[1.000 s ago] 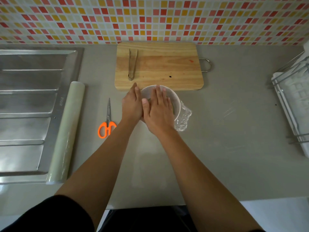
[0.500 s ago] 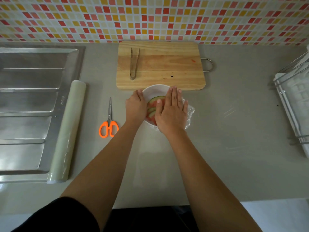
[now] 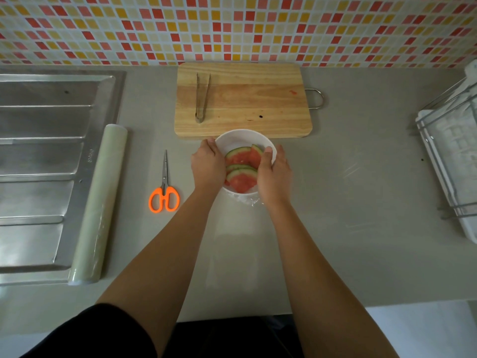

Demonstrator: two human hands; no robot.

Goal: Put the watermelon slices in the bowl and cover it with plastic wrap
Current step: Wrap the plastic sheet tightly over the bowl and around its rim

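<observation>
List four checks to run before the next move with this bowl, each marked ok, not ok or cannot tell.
1. Watermelon slices inside the bowl: ok; none lie on the cutting board.
2. Plastic wrap stretched over the top: cannot tell; only crumpled film shows below the near rim.
3. Bowl held steady: ok; left hand and right hand grip opposite sides.
4. Scissors and wrap roll apart from the bowl: ok; both lie to its left.
</observation>
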